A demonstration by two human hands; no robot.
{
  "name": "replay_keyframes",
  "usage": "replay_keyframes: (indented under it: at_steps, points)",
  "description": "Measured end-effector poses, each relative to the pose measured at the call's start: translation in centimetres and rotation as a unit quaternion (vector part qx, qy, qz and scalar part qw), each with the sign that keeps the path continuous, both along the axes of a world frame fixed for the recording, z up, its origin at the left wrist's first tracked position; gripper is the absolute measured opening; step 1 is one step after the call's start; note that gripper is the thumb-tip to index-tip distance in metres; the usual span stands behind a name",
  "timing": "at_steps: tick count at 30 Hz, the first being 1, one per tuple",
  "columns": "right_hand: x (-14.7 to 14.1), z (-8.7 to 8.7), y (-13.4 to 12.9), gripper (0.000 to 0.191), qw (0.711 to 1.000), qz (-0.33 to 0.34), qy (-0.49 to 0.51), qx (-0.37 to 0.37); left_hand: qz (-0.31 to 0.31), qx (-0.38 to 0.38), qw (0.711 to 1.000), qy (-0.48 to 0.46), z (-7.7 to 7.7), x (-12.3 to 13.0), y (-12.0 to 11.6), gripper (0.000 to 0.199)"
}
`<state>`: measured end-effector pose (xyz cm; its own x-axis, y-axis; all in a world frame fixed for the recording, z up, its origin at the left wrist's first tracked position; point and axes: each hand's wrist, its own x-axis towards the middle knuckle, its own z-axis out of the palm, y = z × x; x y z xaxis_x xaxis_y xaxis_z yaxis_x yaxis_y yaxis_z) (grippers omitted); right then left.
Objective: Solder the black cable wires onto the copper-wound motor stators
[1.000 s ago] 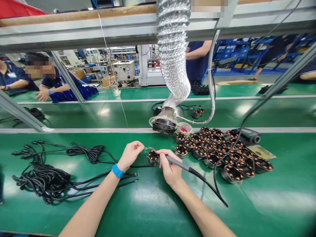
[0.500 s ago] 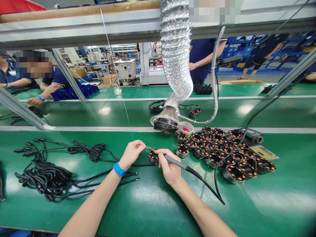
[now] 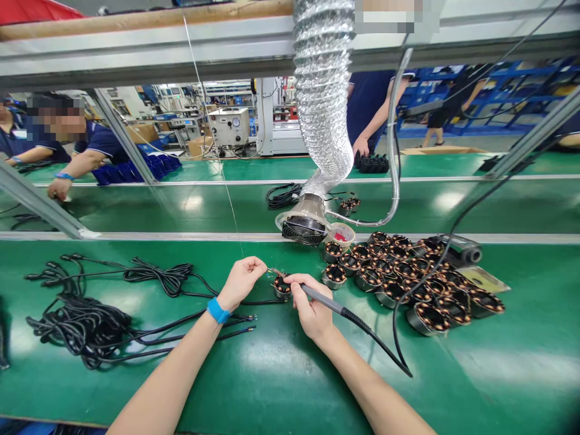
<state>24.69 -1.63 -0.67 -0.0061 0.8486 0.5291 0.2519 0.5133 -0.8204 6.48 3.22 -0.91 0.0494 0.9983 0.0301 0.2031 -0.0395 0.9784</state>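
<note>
My right hand (image 3: 312, 305) is closed round the grey handle of a soldering iron (image 3: 324, 298), whose tip points left over a small copper-wound ring (image 3: 281, 287). Just left of that ring, my left hand (image 3: 244, 279) pinches something thin near the iron's tip; a thin strand hangs down from above to these fingers, and small coloured wire ends show there. Which of them the fingers hold is too small to tell. A black cable (image 3: 260, 302) runs along the bench to the ring.
Black cables (image 3: 86, 326) lie bundled at the left. Many copper-wound rings (image 3: 428, 318) stand at the right, near a tape roll (image 3: 341, 234). A fan-ended duct (image 3: 304, 226) hangs above the bench. Across it, people work; one person's hand (image 3: 361, 146) touches black parts.
My hands and the iron have barely moved. Behind, the cable bundle and rings on the far strip have shifted left, and a co-worker's hand has lowered to the black parts.
</note>
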Motion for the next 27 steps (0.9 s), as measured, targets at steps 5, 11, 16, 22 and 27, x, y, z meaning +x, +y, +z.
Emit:
replay_keyframes:
  at_steps: [5, 11, 16, 22, 27]
  points:
    - [0.0, -0.2, 0.0, 0.021, 1.000, 0.003, -0.003, 0.006, 0.008, -0.011, 1.000, -0.009, 0.1, 0.1, -0.2, 0.023]
    - [-0.1, -0.4, 0.2, 0.022, 1.000, 0.012, 0.001, -0.003, 0.008, -0.003, 1.000, -0.011, 0.1, 0.2, -0.1, 0.023]
    - [-0.1, -0.6, 0.3, 0.023, 0.999, 0.016, 0.023, -0.026, 0.004, -0.007, 1.000, -0.016, 0.0, 0.1, 0.0, 0.023]
    - [-0.1, -1.0, 0.4, 0.020, 0.995, 0.004, 0.092, -0.033, 0.005, -0.013, 1.000, -0.015, 0.0, 0.1, -0.1, 0.023]
    - [-0.1, -1.1, 0.4, 0.019, 0.994, 0.002, 0.102, -0.030, 0.007, -0.019, 1.000, -0.012, 0.1, 0.2, -0.1, 0.024]
